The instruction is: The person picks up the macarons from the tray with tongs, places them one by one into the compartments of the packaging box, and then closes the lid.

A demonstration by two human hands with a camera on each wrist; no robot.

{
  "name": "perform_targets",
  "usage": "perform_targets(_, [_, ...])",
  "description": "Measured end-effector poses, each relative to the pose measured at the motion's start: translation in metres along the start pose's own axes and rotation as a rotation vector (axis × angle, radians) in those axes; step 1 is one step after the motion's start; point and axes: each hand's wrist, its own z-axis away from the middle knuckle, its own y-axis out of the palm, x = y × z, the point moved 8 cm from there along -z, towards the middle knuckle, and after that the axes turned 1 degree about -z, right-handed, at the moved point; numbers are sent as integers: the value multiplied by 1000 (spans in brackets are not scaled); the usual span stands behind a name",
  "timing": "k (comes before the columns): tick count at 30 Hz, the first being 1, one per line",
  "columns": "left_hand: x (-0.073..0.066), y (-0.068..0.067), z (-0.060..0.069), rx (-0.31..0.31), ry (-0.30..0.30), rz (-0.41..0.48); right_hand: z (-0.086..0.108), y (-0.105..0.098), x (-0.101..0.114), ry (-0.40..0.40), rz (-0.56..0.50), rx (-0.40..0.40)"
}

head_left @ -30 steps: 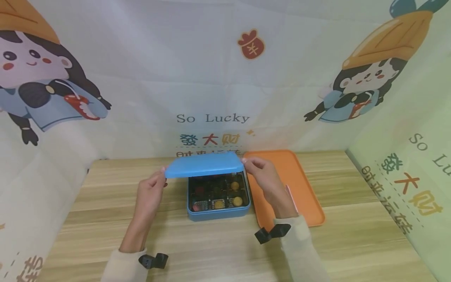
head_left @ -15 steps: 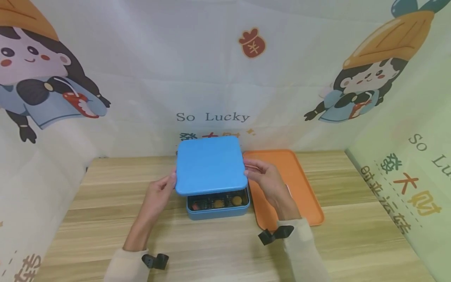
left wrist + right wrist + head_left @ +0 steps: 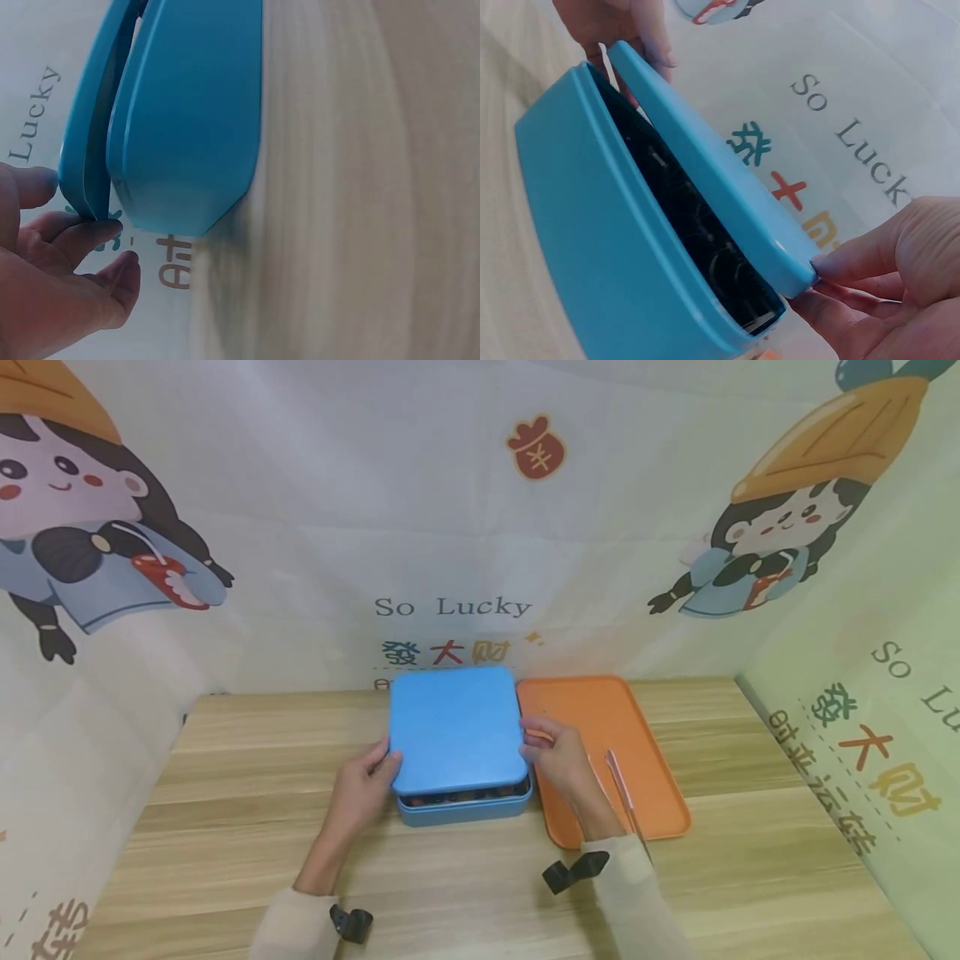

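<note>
A blue lid (image 3: 456, 727) hovers just over a blue lunch box (image 3: 465, 812), leaving a narrow gap at the front. My left hand (image 3: 360, 789) pinches the lid's left edge; in the left wrist view its thumb is on top and fingertips (image 3: 90, 236) are beneath. At the opposite edge my right hand (image 3: 558, 760) pinches the lid between thumb and fingers, as the right wrist view shows. Through the gap the dark inside (image 3: 697, 225) of the box is visible, but the lid hides most of its contents.
An orange tray (image 3: 660, 802) lies right of the box, partly under my right hand. Slim metal tongs (image 3: 622, 785) rest on it. A printed cloth (image 3: 315, 610) hangs behind the wooden table (image 3: 225, 827).
The lid has come down from a raised, tilted position and shifted right and nearer, covering most of the box. Both hands moved with it. The tongs on the tray show more now.
</note>
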Motion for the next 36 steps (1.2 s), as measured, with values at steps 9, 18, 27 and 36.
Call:
perform_targets(9, [8,8,6,-5,-41,-65,4,-1,-19,59,16,-25])
perform_targets(18, [10,12,9,-10,-56,-92,8,-3,-27,59,3,-66])
perform_targets(27, [11,14,9,-18,-57,-100,5,1,-25,-16,3,-58])
perform_targets(36, [10,15,13,-5,-16,-110,6,13,-34,-76,115,-218])
